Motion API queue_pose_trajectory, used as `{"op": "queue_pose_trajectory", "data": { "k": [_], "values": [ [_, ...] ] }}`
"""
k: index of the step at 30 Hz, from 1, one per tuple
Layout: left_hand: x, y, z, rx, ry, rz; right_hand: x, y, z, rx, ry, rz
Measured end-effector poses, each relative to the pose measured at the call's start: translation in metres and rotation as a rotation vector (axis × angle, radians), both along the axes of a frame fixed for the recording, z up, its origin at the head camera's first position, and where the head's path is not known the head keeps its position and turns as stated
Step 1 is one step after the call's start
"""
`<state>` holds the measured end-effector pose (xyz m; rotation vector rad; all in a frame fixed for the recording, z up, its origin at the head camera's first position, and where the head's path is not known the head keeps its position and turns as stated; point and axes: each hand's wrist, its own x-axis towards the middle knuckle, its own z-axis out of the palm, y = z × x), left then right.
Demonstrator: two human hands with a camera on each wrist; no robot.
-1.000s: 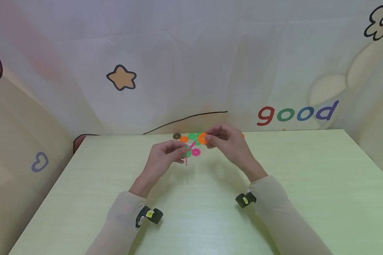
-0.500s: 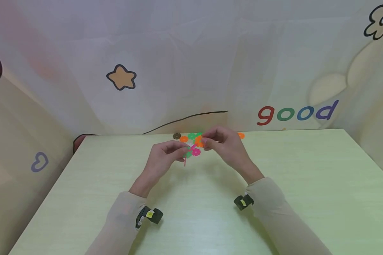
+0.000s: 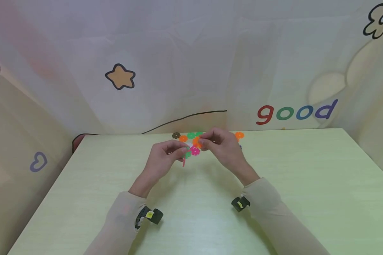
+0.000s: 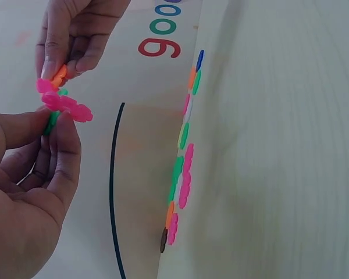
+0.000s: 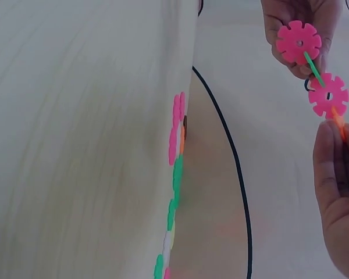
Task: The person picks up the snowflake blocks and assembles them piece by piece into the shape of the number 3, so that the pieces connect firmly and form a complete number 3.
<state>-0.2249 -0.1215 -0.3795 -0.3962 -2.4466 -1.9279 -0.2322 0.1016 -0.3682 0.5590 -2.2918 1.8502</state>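
Note:
Both hands are raised over the far part of the table, holding a small chain of notched, flower-shaped plastic interlocking discs. My left hand pinches the chain by its green disc between thumb and fingers. Two pink discs are joined to that green one, which shows edge-on between them in the right wrist view. My right hand pinches an orange disc, its edge at the notched rim of the nearer pink disc. Fingers partly cover the orange and green discs.
More discs lie flat along the table's far edge: a brown disc, orange, green and pink ones behind the hands, and another orange disc right of the right hand. A printed cloth backdrop rises behind the pale table.
My right hand has moved left and slightly down with the orange disc, up to the pink disc. The pink disc has turned more face-on to the head view. My left hand stays nearly still.

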Motion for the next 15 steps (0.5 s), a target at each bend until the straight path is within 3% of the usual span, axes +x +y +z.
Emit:
{"op": "queue_pose_trajectory", "data": {
  "k": [10,15],
  "values": [
    [-0.0007,0.0021,-0.0026,0.071,-0.037,0.023,-0.0032,0.0008,-0.0032,-0.012,0.039,0.024],
    [-0.0009,0.0011,-0.0029,0.092,-0.06,0.009,-0.004,0.0011,-0.0032,0.016,0.016,0.021]
  ]
}}
